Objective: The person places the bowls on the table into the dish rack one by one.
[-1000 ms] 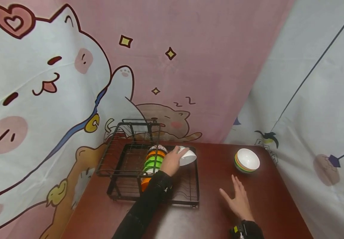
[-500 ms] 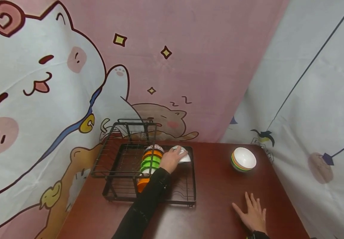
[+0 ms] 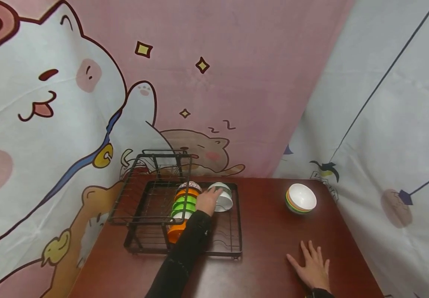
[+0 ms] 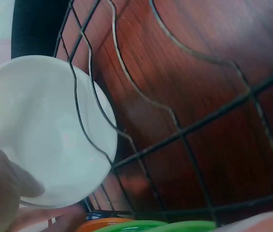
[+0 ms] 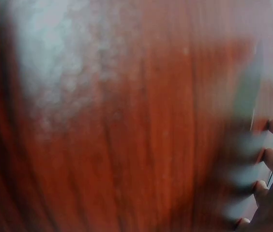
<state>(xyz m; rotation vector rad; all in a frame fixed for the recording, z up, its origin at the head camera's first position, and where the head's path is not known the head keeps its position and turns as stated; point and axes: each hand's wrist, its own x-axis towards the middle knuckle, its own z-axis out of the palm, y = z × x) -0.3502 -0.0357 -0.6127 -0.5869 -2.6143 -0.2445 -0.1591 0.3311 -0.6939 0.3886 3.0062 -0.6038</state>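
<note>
My left hand (image 3: 207,201) reaches into the right part of the black wire dish rack (image 3: 240,231). It pinches a white bowl (image 3: 224,203), thumb inside the rim and fingers behind it. The bowl stands on edge among the rack's wavy wires, its hollow (image 4: 54,125) filling the left of the left wrist view. Just behind it is another pale bowl (image 3: 220,186). Left of the hand runs a row of bowls on edge, with orange bowls (image 3: 176,232) and green bowls (image 3: 184,199). My right hand (image 3: 313,267) rests on the table, fingers spread, holding nothing.
A nested stack of bowls (image 3: 302,198), white on top with orange and green beneath, stands at the table's back right. The rack's raised upper tier (image 3: 151,190) overhangs its left side. A cartoon-printed curtain (image 3: 259,82) closes off the back and sides of the brown table (image 3: 264,240).
The white bowl has gone left and down into the rack, turning from tilted to standing on edge. My right hand has moved right and come down onto the table. The head view has shifted slightly.
</note>
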